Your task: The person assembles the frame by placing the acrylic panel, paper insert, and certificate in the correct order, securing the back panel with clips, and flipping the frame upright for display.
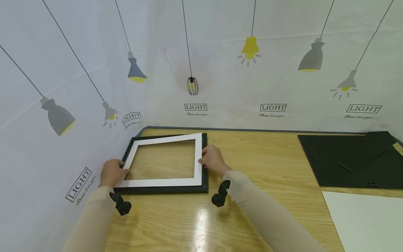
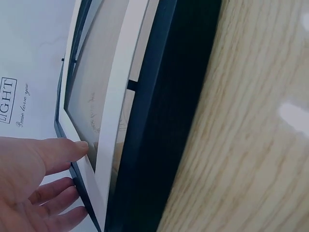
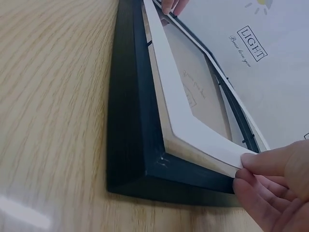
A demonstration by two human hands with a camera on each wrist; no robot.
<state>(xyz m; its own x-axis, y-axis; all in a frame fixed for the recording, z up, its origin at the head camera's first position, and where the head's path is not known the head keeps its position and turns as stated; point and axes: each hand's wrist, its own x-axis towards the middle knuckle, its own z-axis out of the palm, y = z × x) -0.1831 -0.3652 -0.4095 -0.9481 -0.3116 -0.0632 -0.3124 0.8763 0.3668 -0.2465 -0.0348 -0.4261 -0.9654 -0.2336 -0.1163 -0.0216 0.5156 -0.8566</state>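
A white picture mat with a large rectangular opening lies over a black picture frame on the table. My left hand grips the mat's left side, thumb on top and the other fingers along the outer edge, as the left wrist view shows. On the opposite side my right hand pinches the mat's right border between thumb and fingers. In the right wrist view the mat's near corner sits raised above the frame's inner ledge. Clear glazing inside the frame reflects the wall print.
To the right lies a black backing board with a stand flap. A white sheet is in front of it. Behind and to the left, a wall cloth printed with lamps borders the wooden table.
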